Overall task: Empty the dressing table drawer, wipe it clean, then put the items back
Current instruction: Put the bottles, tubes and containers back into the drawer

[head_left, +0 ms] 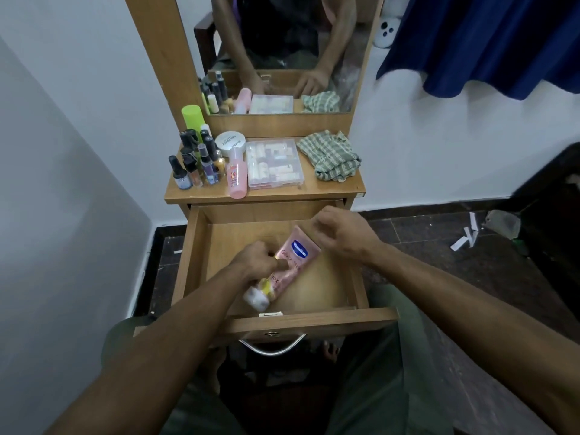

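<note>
Lying slantwise in the open wooden drawer (pixel 196 262), a soft pink lotion tube (pixel 290 265) is its only clear content. The left hand (pixel 255 265) curls closed around the tube's lower part near the white cap; the right hand (pixel 340 233) hovers half-curled beside the crimped end, contact unclear. Above, the dressing table top (pixel 332 189) carries one clear plastic compartment box (pixel 274 163), one crumpled checked cloth (pixel 331 157), one pink bottle (pixel 237 175) and clustered nail polish bottles (pixel 194 161).

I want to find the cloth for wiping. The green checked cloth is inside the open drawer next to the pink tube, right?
Not quite. The head view shows the green checked cloth lying on the dressing table top, right of the clear plastic box. The pink tube is in the open drawer.
</note>
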